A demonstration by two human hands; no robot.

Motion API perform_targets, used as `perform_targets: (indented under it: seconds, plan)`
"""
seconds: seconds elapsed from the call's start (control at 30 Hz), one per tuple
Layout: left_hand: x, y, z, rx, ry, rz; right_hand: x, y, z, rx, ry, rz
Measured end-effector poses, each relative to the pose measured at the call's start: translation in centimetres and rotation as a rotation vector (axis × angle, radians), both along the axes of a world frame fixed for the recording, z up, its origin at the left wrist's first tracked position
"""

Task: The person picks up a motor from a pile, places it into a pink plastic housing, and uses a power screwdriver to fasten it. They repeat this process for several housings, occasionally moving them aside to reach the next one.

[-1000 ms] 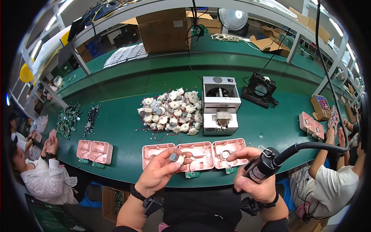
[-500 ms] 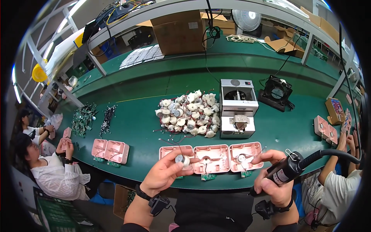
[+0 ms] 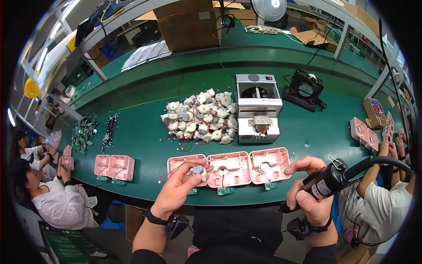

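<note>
My left hand point(image 3: 175, 190) pinches a small white-and-silver gear motor point(image 3: 199, 170) between thumb and fingers. It hovers over the leftmost of three pink plastic housings, near the edge of the middle housing point(image 3: 242, 179). In the right housing point(image 3: 280, 170) sits a round white motor point(image 3: 264, 167). Green circuit boards point(image 3: 226, 191) hang at the housings' front edges. My right hand point(image 3: 313, 206) is wrapped round a black electric screwdriver point(image 3: 324, 184), its forefinger stretched toward the right housing. The screwdriver's tip points down and left, off the table's front edge.
A heap of white motors point(image 3: 203, 115) lies behind the housings, beside a grey-white machine point(image 3: 258, 110) and a black fan point(image 3: 305, 91). Two pink housings point(image 3: 121, 168) and piles of boards point(image 3: 84, 133) are at left. Co-workers sit on both sides. The screwdriver's cable point(image 3: 373, 162) runs right.
The whole view has shifted, so the table things sit further left and higher. Against the housings, my left hand with the motor has edged slightly right. Both hands keep their grips.
</note>
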State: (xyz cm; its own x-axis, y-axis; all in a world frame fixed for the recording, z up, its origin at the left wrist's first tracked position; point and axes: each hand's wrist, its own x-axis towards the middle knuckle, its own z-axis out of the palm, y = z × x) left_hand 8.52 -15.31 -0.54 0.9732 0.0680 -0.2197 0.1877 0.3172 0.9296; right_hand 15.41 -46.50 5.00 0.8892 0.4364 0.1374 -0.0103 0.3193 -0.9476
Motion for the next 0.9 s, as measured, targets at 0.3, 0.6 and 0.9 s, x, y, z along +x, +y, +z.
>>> perform_targets:
  seconds: [0.3,0.6,0.9]
  plan:
    - [2.0,-3.4,-2.0,1.081,-0.337,-0.07,0.0,-0.8,-0.6,-0.036,-0.03,0.002]
    - [3.7,-3.4,-4.7,1.334,-0.468,-0.014,-0.4,-1.3,-0.8,-0.061,-0.026,-0.067]
    - [4.1,-3.0,-4.4,1.388,-0.5,0.034,-0.3,2.6,0.4,0.154,-0.058,-0.043]
